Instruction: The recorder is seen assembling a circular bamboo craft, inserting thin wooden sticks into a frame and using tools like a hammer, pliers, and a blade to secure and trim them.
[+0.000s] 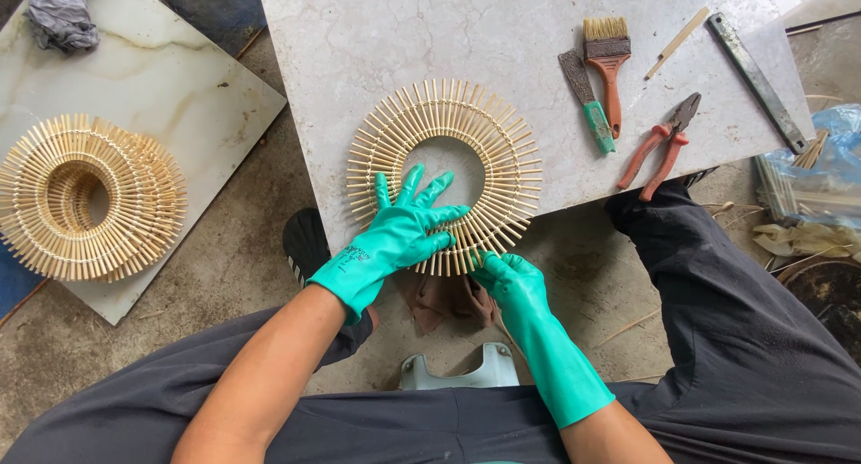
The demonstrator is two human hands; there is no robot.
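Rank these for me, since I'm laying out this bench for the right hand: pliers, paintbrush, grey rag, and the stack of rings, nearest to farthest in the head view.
From the right hand:
1. Pliers, on the slab to the right.
2. Paintbrush, farther up the slab, beyond the pliers.
3. Stack of rings, far left, on the other slab.
4. Grey rag, top left corner.

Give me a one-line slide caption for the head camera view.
Green-gloved left hand presses a bamboo-stick ring on a stone slab while right hand grips its near edge.

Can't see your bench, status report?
Left hand flat on round bamboo-stick ring. Right hand pinching its near edge. Nothing in the way.
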